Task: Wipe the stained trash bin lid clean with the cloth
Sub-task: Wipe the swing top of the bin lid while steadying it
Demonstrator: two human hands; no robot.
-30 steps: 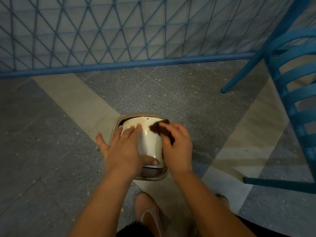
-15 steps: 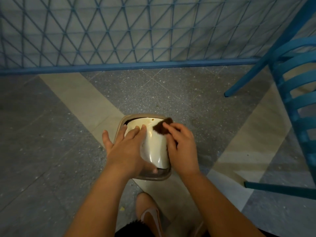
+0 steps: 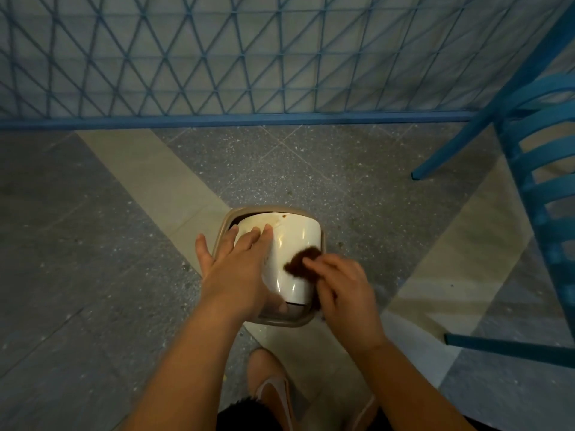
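Below the camera, a small trash bin (image 3: 269, 318) stood on the speckled grey floor (image 3: 326, 181), partly over a pale beige band (image 3: 155, 181) that ran diagonally across the tiles. Its tan rim framed a glossy cream lid (image 3: 294, 244), which sat tilted, the far edge raised and the near edge dipping toward the inside of the bin. Along that far edge ran a faint brownish smear (image 3: 273, 218) with a small dark spot beside it.

The left hand (image 3: 238, 272) lay flat on the left part of the lid, fingers spread and stretched forward, the thumb reaching off the bin's left side; it pressed down rather than closed on anything. The right hand (image 3: 342, 284) was curled, its fingers pinched tight on a dark brown cloth (image 3: 300, 263). The cloth touched the right middle of the lid, just inside the bin's right rim, well short of the smear at the far edge. Whether more of the cloth was bunched in the palm could not be told.

Behind the bin rose a blue lattice fence (image 3: 217, 57) on a blue base rail. To the right stood a blue slatted chair (image 3: 541, 181), well apart from the bin. At the bottom of the view a foot in a sandal (image 3: 273, 384) showed between the forearms.
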